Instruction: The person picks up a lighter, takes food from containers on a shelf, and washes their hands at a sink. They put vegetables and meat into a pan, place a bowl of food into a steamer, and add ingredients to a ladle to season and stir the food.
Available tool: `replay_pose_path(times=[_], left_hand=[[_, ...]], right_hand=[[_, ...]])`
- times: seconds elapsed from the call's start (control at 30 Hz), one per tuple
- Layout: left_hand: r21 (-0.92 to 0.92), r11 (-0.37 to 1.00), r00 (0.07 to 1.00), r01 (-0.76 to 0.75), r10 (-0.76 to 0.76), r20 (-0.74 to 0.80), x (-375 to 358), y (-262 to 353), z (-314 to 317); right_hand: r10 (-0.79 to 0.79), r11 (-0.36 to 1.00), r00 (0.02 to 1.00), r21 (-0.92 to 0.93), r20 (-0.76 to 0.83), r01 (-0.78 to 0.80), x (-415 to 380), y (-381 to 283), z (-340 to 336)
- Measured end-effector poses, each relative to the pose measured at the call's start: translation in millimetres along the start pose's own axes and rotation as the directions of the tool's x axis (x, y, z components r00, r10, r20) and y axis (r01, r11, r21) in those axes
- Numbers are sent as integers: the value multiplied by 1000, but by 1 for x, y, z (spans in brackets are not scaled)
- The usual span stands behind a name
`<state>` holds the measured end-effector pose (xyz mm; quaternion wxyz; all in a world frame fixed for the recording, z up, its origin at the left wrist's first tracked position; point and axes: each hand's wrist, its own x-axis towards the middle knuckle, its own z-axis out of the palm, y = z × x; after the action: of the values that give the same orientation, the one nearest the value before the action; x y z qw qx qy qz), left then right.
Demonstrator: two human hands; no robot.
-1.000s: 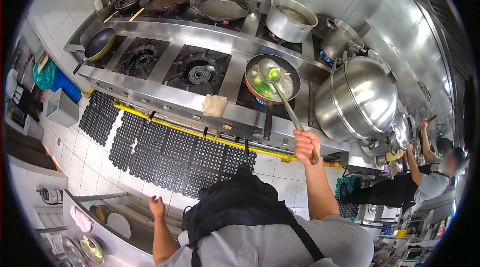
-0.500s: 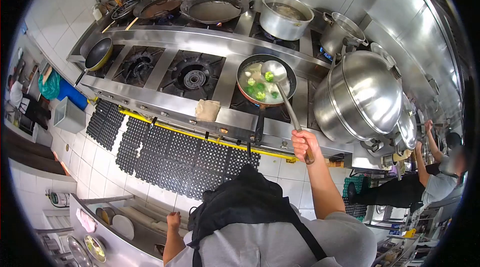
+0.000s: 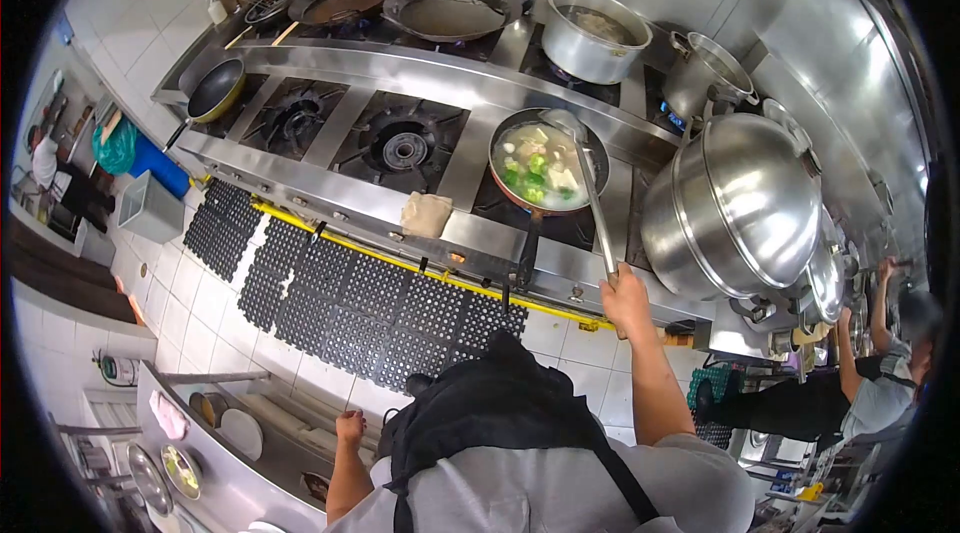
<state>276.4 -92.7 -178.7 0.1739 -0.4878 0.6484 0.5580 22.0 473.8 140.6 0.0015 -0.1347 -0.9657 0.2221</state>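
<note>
My right hand point(image 3: 627, 301) is closed around the handle of a long metal ladle point(image 3: 598, 205). The ladle's bowl rests at the far side of a frying pan point(image 3: 549, 159), partly in the liquid. In the pan are pale broth, green and yellow-green vegetable pieces point(image 3: 535, 173) and whitish chunks I cannot identify. The pan sits on a burner, its black handle point(image 3: 529, 251) pointing toward me. Low at my left side, my left hand point(image 3: 350, 428) is curled shut, with nothing visible in it, near a metal counter.
A large domed steel pot point(image 3: 735, 205) stands right of the pan. Behind are woks point(image 3: 447, 15) and a wide stockpot point(image 3: 596, 36). A folded cloth point(image 3: 426, 215) lies on the stove's front edge. Black mats point(image 3: 340, 303) cover floor. Another person point(image 3: 850, 388) works far right.
The ladle's bowl has tilted and moved from above the pan's contents to its far rim, no longer showing green pieces in it. My right hand has shifted slightly right. The view has shifted a little.
</note>
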Motion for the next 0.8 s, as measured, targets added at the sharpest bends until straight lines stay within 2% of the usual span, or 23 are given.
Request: replay_pose_path(times=[0.03,0.17,0.3,0.37,0.43,0.5,0.53,0.57,0.6,0.67,0.73,0.8], left_hand=[[-7,1000,1000,7,-6,7,-3,-3,0],[-43,999,999,17,-19,-51,-23,-9,1],[-130,991,998,-9,0,-64,-30,-29,-7],[-130,991,999,-23,20,-28,-24,-41,-7],[-320,947,998,21,-39,-48,-21,-58,-3],[-219,974,998,61,-66,-17,-52,-35,4],[-164,983,996,87,-91,-19,-74,-18,6],[-299,954,972,18,54,229,-10,-94,-9],[-264,964,968,31,37,248,-8,-97,-5],[44,994,994,-104,105,-15,-15,-103,-4],[66,989,988,-134,138,-63,-21,-105,-12],[83,995,998,-57,56,24,-29,-112,-22]], right_hand=[[96,995,993,30,74,-98,-1,-10,-1],[117,989,988,-100,104,-106,-1,-17,20],[59,993,996,-106,63,-52,1,-16,33],[61,998,986,-9,156,-61,7,-22,30],[26,996,939,72,342,-53,10,-36,13],[-120,980,958,188,261,71,10,-21,26],[-99,956,959,293,266,18,12,-6,37],[-27,847,950,512,312,-144,10,4,42],[75,786,921,546,383,-291,12,24,46],[193,768,808,427,557,-477,9,85,72],[283,685,555,240,783,-688,5,154,124],[259,396,546,428,797,-812,-8,188,166]])
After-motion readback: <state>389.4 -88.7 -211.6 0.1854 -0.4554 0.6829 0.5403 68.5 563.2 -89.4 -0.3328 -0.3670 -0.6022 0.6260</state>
